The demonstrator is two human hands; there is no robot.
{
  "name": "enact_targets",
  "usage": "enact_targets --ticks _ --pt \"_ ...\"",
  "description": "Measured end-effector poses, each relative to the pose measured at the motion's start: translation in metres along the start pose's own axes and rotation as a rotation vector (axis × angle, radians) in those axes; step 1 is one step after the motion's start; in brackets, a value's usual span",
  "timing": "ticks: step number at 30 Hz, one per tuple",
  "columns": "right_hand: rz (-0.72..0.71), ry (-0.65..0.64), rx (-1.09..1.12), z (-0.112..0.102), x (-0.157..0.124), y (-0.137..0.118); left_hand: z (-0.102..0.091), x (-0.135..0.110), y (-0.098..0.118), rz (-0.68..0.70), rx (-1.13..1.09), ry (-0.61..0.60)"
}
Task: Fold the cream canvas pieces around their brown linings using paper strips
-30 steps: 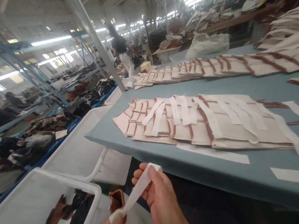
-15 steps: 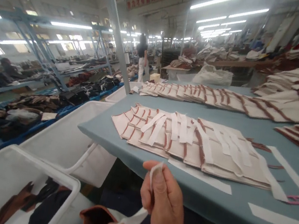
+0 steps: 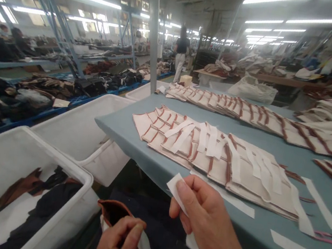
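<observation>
My right hand [image 3: 201, 215] pinches a white strip [image 3: 175, 184] between thumb and fingers. The strip's other end hangs below the palm. Lower and to the left, my left hand [image 3: 121, 240] is closed on the edge of a cream fabric pouch with brown trim [image 3: 112, 209], whose dark mouth gapes upward. Most of the pouch is hidden by this hand and the bottom of the view. Beyond both hands, overlapping cream fabric pieces with brown edging [image 3: 178, 143] lie on the blue-green table [image 3: 115, 122], with several loose white strips [image 3: 212, 141] across them.
White bins [image 3: 20, 159] stand to the left, the nearest holding dark and brown scraps. A second row of cream pieces [image 3: 235, 108] lies farther back, near a metal post [image 3: 154, 33]. Pink snips [image 3: 327, 237] rest at the right. A person [image 3: 181, 52] stands far off.
My left hand has let go of the strip's lower end and now grips the pouch edge. The right hand has moved slightly right with the strip. The view has turned left.
</observation>
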State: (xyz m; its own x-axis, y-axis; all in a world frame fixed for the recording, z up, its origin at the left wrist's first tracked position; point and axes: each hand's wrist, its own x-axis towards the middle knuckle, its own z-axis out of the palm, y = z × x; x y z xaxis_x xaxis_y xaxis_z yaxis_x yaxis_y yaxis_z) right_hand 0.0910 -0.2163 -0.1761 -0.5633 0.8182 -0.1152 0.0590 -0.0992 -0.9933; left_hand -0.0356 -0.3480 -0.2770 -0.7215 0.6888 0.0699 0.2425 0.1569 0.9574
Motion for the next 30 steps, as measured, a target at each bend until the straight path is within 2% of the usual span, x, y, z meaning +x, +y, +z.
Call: enact_targets --ticks 2,6,14,18,24,27,30 --pt "0.023 -0.009 -0.026 -0.001 -0.002 -0.003 -0.009 0.01 0.009 -0.014 0.047 -0.022" --pt "0.063 0.001 -0.213 -0.003 -0.006 -0.006 -0.02 0.028 0.029 0.017 0.077 -0.108" --pt "0.037 -0.07 -0.46 -0.003 -0.012 -0.005 -0.007 0.034 0.058 0.01 -0.072 -0.39" --pt "-0.055 -0.088 -0.571 -0.002 -0.013 -0.002 -0.002 0.035 0.063 -0.005 -0.154 -0.436" --pt "-0.107 -0.105 -0.597 0.0 -0.012 0.001 0.002 0.036 0.061 -0.256 -0.265 -0.52" --pt "-0.155 -0.132 -0.64 -0.002 -0.012 0.0 0.002 0.04 0.059 -0.279 -0.284 -0.504" --pt "-0.167 -0.188 -0.734 -0.004 -0.012 0.0 0.0 0.043 0.06 -0.292 -0.259 -0.602"
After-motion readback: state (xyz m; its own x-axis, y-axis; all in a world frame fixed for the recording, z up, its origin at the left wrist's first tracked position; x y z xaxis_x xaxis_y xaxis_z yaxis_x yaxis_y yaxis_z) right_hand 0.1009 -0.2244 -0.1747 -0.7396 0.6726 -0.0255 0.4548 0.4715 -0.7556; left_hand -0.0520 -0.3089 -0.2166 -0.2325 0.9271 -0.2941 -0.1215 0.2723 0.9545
